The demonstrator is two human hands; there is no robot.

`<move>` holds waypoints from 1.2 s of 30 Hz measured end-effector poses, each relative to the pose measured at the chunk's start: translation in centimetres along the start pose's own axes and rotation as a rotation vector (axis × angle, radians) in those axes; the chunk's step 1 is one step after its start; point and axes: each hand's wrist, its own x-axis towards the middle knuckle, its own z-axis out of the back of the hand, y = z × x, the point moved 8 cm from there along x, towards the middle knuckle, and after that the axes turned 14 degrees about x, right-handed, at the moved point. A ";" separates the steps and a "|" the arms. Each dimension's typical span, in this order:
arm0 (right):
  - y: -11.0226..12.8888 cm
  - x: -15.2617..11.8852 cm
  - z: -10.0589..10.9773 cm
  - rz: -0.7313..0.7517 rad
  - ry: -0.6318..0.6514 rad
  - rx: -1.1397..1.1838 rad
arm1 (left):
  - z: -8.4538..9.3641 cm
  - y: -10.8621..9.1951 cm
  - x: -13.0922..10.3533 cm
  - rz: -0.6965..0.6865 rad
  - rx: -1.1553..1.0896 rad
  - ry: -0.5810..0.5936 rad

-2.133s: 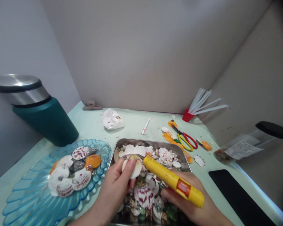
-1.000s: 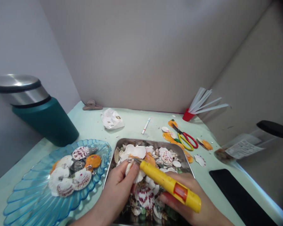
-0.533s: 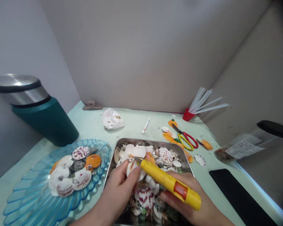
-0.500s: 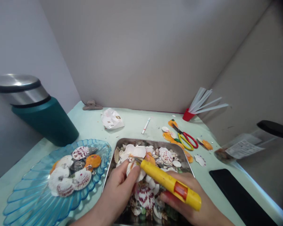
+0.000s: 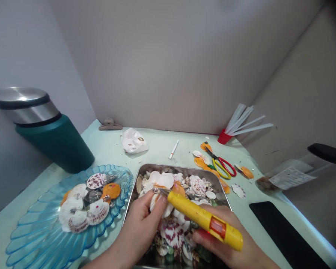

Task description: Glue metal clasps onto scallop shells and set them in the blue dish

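Note:
Over a metal tray (image 5: 225,194) of mixed seashells, both of my hands are at work. My left hand (image 5: 144,215) is closed, pinching a white shell (image 5: 154,201) between thumb and fingers. A small shiny metal piece (image 5: 156,190) shows at the shell's upper edge. My right hand (image 5: 224,224) grips a yellow hot glue gun (image 5: 201,216) with a red window in its side. Its metal nozzle points left, right at the metal piece; whether they touch I cannot tell. The glue gun's body hides part of my right fingers.
Left stands a blue scalloped dish (image 5: 42,224) with decorated shells, below a green bottle (image 5: 58,142). Behind the tray lie a crumpled wrapper (image 5: 133,141), a marker (image 5: 174,149) and red-yellow-handled scissors (image 5: 222,166). Glue sticks (image 5: 240,119) stand in a red cup (image 5: 224,137); a clear jar (image 5: 288,175) is right.
The view has shifted very slightly. The glue gun's rear end sits a little farther right and lower, while its nozzle stays by the shell. Both holds are the same.

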 end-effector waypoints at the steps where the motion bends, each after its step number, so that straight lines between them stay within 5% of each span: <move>1: 0.0 0.0 0.0 -0.001 0.000 0.009 | 0.0 0.0 0.0 -0.003 0.007 -0.003; 14: -0.6 0.0 -0.2 -0.096 0.029 0.098 | 0.5 -1.1 -0.2 -0.046 0.078 -0.047; 24: -1.5 -0.5 0.6 -0.104 -0.072 0.032 | 0.6 -1.1 -0.1 -0.028 0.046 -0.043; 36: 0.1 0.1 0.7 -0.055 -0.083 0.106 | 1.0 -0.8 0.0 0.002 0.046 -0.051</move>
